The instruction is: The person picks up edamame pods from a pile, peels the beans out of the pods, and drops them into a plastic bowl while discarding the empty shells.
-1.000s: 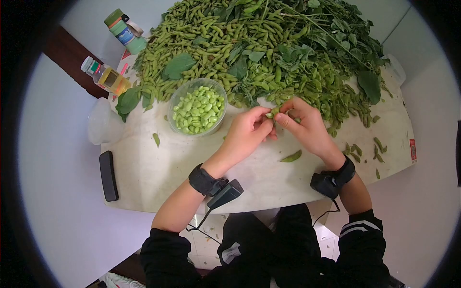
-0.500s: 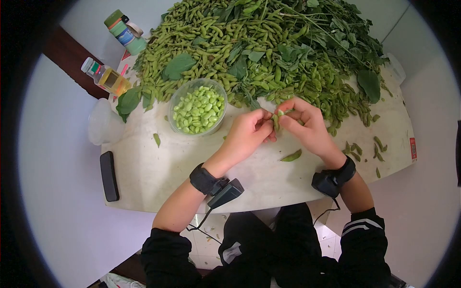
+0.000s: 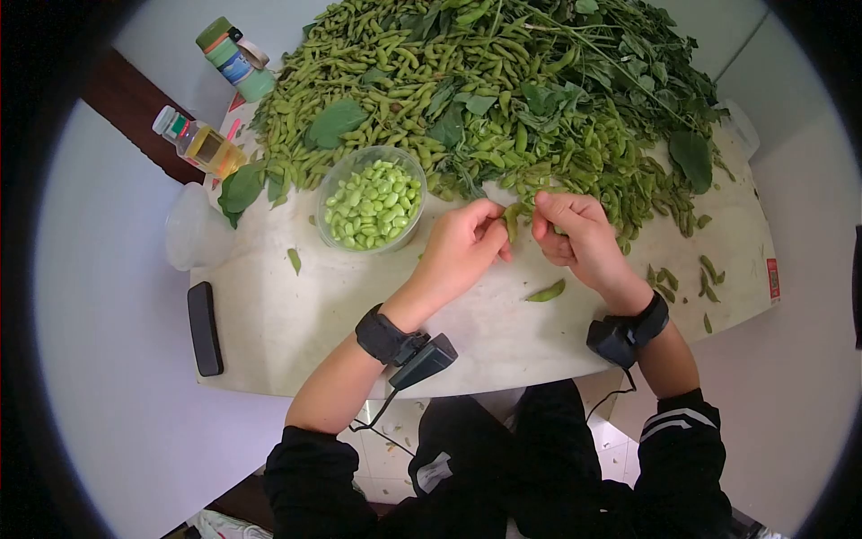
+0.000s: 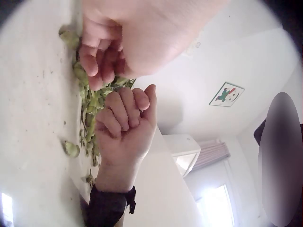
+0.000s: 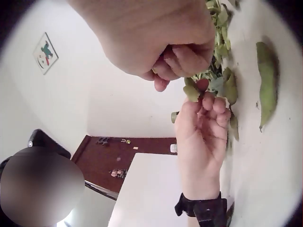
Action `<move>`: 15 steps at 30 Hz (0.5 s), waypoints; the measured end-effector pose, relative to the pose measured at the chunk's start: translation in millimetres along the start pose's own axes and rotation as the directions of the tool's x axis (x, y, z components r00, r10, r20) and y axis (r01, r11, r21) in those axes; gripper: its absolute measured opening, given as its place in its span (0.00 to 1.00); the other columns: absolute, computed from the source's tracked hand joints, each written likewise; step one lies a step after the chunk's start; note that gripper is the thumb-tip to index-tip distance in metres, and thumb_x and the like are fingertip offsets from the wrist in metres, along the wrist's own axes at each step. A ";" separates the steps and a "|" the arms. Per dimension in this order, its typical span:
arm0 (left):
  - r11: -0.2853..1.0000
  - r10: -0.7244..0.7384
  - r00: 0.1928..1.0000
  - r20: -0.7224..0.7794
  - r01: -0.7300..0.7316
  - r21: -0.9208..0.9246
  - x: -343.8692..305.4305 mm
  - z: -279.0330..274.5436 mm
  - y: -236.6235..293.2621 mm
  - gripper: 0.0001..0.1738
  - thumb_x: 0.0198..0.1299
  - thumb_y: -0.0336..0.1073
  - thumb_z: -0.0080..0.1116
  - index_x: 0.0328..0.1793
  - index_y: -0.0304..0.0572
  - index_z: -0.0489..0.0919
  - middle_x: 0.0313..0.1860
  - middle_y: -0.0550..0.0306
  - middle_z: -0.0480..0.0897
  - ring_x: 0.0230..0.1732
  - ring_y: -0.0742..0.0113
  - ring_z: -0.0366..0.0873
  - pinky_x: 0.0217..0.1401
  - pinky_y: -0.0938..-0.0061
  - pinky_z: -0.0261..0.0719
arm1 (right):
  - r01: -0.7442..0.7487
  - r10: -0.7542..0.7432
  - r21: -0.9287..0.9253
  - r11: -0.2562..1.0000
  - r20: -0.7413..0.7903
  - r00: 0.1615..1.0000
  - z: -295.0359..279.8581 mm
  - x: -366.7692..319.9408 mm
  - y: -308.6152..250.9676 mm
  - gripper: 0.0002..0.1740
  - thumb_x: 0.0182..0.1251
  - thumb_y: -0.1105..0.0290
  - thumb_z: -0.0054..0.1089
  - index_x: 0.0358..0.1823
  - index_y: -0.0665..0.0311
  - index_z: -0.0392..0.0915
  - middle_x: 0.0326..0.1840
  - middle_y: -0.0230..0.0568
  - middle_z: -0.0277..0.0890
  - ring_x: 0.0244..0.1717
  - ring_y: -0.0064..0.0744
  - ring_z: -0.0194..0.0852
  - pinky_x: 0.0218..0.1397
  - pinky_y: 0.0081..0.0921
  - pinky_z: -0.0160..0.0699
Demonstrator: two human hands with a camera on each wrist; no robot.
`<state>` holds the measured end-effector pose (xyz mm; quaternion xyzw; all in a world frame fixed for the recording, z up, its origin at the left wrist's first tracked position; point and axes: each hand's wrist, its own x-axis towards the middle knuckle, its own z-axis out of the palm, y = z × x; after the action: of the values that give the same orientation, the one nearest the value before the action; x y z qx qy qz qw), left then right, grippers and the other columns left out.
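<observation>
Pinching a pod [image 3: 512, 225] over the pale table [image 3: 359, 314] near white walls [image 5: 128, 104], left fingers [image 3: 486, 210] nearly meet; right fingers [image 3: 549, 244] curl, contents unclear.

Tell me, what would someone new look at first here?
Probably the big heap of green pods and leaves across the pale table. Next, the round clear plastic tub of light-green beans, at the heap's near edge, towards the left. Then the bare left hand, pinching a slim green pod beside the tub.
</observation>
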<state>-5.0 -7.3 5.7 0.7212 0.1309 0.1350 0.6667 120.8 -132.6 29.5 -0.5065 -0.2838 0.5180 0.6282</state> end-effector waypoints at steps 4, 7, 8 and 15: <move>0.999 0.007 1.000 -0.013 -0.008 -0.034 -0.4 0.6 2.8 0.07 0.59 0.27 0.44 0.40 0.32 0.71 0.26 0.60 0.75 0.26 0.75 0.75 0.28 0.83 0.71 | -0.070 0.071 0.221 0.973 0.003 0.998 6.6 2.4 -3.8 0.12 0.64 0.67 0.40 0.30 0.69 0.70 0.11 0.27 0.54 0.10 0.14 0.44 0.11 0.15 0.39; 0.993 0.003 1.000 0.012 -0.002 -0.118 0.1 0.6 1.9 0.07 0.59 0.28 0.44 0.40 0.32 0.71 0.26 0.59 0.75 0.25 0.75 0.75 0.28 0.83 0.71 | -0.002 0.011 0.089 0.996 -0.098 0.995 7.6 2.7 -2.6 0.10 0.61 0.72 0.40 0.36 0.70 0.69 0.12 0.27 0.53 0.10 0.14 0.44 0.11 0.14 0.39; 0.993 0.003 1.000 0.010 -0.001 -0.119 0.4 1.0 1.6 0.07 0.59 0.28 0.44 0.40 0.32 0.71 0.26 0.59 0.75 0.25 0.75 0.75 0.28 0.83 0.71 | -0.016 0.023 0.071 0.997 -0.101 0.995 7.6 1.8 -4.3 0.09 0.60 0.73 0.41 0.35 0.69 0.69 0.12 0.26 0.54 0.10 0.13 0.44 0.12 0.14 0.39; 0.986 -0.013 1.000 0.001 0.013 -0.168 1.2 0.5 2.6 0.07 0.59 0.29 0.45 0.38 0.31 0.71 0.24 0.59 0.75 0.25 0.74 0.75 0.26 0.83 0.71 | -0.019 0.019 0.006 1.000 -0.058 0.998 6.3 2.7 -1.7 0.06 0.61 0.71 0.44 0.34 0.65 0.69 0.12 0.21 0.53 0.11 0.09 0.42 0.13 0.14 0.37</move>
<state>-3.7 -7.5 8.2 0.6616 0.1238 0.1414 0.7260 116.7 -127.9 32.6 -0.5224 -0.2594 0.5098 0.6324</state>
